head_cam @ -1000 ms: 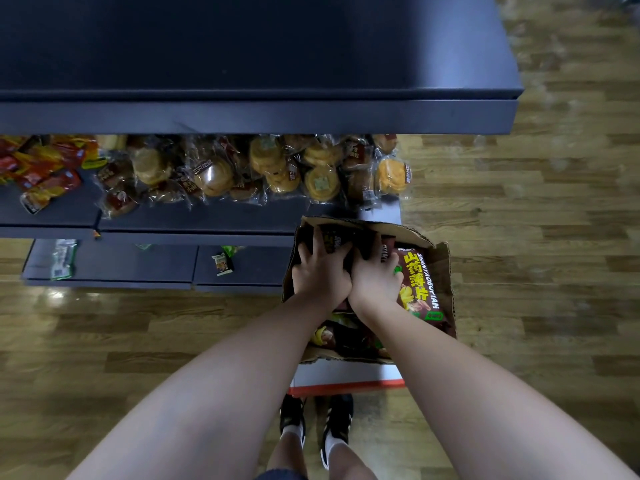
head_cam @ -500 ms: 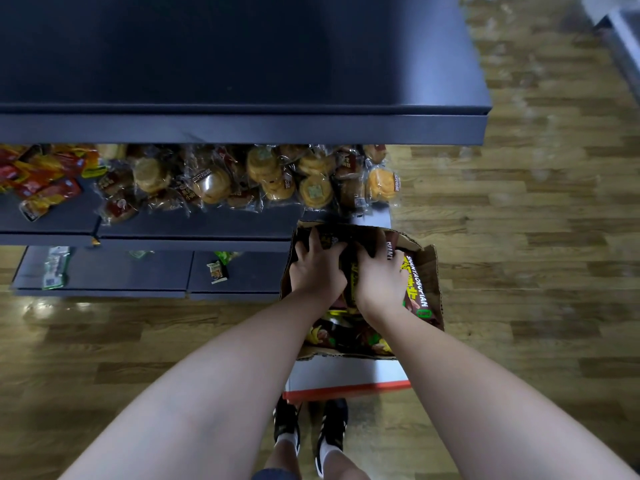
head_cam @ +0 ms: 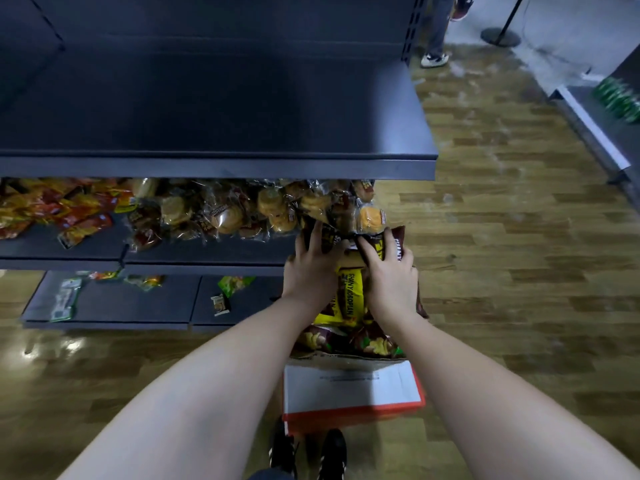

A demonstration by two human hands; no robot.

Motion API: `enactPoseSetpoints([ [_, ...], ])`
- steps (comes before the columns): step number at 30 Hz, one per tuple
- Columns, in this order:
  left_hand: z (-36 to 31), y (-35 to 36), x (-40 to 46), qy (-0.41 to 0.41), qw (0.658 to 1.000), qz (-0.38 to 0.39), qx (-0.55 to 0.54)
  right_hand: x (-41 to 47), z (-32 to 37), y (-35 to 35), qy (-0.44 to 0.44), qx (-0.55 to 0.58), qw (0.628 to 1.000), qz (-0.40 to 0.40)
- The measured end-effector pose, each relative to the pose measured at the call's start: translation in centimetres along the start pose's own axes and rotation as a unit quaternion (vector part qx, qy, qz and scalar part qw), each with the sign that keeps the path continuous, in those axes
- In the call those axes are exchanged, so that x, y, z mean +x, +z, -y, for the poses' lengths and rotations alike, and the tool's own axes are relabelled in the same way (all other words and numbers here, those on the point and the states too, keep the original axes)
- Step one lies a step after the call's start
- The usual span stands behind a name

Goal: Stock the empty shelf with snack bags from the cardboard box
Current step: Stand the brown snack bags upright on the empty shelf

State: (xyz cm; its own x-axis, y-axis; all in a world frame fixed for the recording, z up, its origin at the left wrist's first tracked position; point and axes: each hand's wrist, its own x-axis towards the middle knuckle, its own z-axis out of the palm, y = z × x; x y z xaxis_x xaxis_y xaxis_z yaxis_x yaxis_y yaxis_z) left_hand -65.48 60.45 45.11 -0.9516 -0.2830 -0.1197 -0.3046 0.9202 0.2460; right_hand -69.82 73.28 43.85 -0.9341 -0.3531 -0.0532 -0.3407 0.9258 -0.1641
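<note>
Both my arms reach forward to the centre of the frame, where my left hand (head_cam: 313, 268) lies with fingers spread and curled over the dark top edges of a bunch of snack bags (head_cam: 349, 296), and my right hand (head_cam: 391, 275) clasps the same bunch from the other side, fingers wrapped over a brown bag. The bundle (yellow and brown packs, pressed between my palms) sits just above the cardboard box (head_cam: 349, 393), whose white and red flap shows at lower centre. Half a second ago my hands were down inside the box with its brown walls around them; now the bags have come up clear of the rim and the view has tipped up, showing more of the empty shelf (head_cam: 214, 109) across the upper half of the frame. Under that shelf, at middle left, wrapped buns (head_cam: 242, 213) crowd a lower shelf and nearly touch my fingertips, with red and orange packets (head_cam: 62, 213) further left. A few small packs (head_cam: 221, 301) lie on the bottom shelf. My shoes (head_cam: 308, 455) show at the bottom edge, and another person's legs (head_cam: 436, 32) stand at upper right on the wooden floor (head_cam: 512, 258).
</note>
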Motion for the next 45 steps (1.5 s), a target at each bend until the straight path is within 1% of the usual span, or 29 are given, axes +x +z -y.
enactPoseSetpoints([
  [4, 0.4, -2.9, -1.3, -0.015, 0.999, -0.026, 0.019, -0.6, 1.1, -2.3, -0.040, 0.016, 0.998, -0.040],
  [8, 1.0, -5.7, -2.4, -0.014, 0.994, -0.109, 0.022, -1.0, 2.7, -4.8, -0.067, 0.025, 0.994, -0.079],
  [15, 2.5, -10.3, -3.9, -0.035, 0.976, -0.215, 0.025, -0.1, 5.0, -8.3, -0.119, 0.053, 0.976, -0.176],
  [17, 3.0, -11.6, -4.2, -0.037, 0.970, -0.241, 0.029, 0.3, 5.6, -9.6, -0.130, 0.052, 0.972, -0.189],
  [19, 3.5, -12.5, -4.2, -0.041, 0.967, -0.249, 0.032, 0.8, 6.1, -10.5, -0.139, 0.050, 0.973, -0.180],
  [22, 4.4, -14.1, -4.3, -0.051, 0.963, -0.261, 0.038, 1.2, 7.2, -11.8, -0.156, 0.052, 0.967, -0.194],
  [25, 5.4, -15.5, -4.0, -0.050, 0.956, -0.286, 0.032, 1.8, 9.1, -13.1, -0.168, 0.069, 0.965, -0.190],
  [30, 8.0, -17.4, -2.6, -0.047, 0.949, -0.310, 0.031, 3.3, 12.8, -14.5, -0.179, 0.083, 0.955, -0.221],
  [35, 12.7, -19.4, -0.6, -0.045, 0.940, -0.336, 0.036, 5.7, 17.3, -15.1, -0.180, 0.092, 0.950, -0.237],
  [38, 16.0, -20.8, 0.9, -0.049, 0.940, -0.334, 0.056, 7.4, 20.5, -15.2, -0.177, 0.095, 0.947, -0.253],
  [42, 20.3, -23.3, 3.6, -0.032, 0.931, -0.358, 0.063, 9.8, 25.1, -15.3, -0.165, 0.094, 0.945, -0.267],
  [45, 23.3, -25.1, 5.5, -0.031, 0.938, -0.340, 0.063, 11.8, 28.3, -15.3, -0.152, 0.097, 0.945, -0.272],
])
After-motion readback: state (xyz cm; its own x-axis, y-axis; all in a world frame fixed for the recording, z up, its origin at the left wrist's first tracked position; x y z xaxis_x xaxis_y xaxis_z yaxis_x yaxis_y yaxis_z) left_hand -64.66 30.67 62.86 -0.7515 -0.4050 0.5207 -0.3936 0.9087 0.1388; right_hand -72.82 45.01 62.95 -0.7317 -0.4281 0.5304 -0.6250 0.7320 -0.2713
